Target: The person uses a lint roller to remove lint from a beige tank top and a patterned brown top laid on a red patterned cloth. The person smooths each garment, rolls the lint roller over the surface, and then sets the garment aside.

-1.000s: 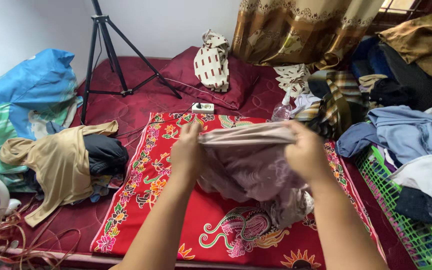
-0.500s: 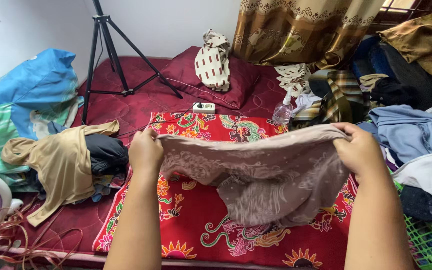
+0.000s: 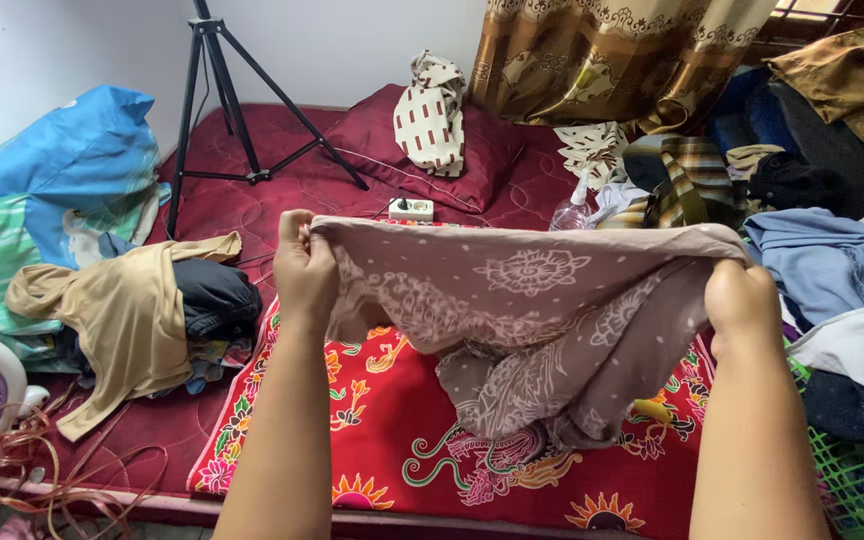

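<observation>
Raised and stretched wider than before, the mauve patterned cloth (image 3: 512,300) hangs above the red mat (image 3: 392,440), its top corners pinched by the left hand (image 3: 304,268) and right hand (image 3: 742,300).

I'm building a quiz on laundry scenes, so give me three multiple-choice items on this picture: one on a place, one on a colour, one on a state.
1. Where is the green basket?
A. at the person's right
B. under the tripod
C. on the pillow

2. What colour is the patterned cloth that the hands hold?
A. bright yellow
B. dusty mauve-brown
C. navy blue

3. How is that cloth held?
A. rolled into a ball
B. lying flat, untouched
C. stretched between both hands, its lower part sagging onto the red mat

Answers: 1 A, it sits at the lower right edge under piled clothes. 2 B, pale floral print on mauve-brown. 3 C, the left hand and right hand grip its top corners.
</observation>
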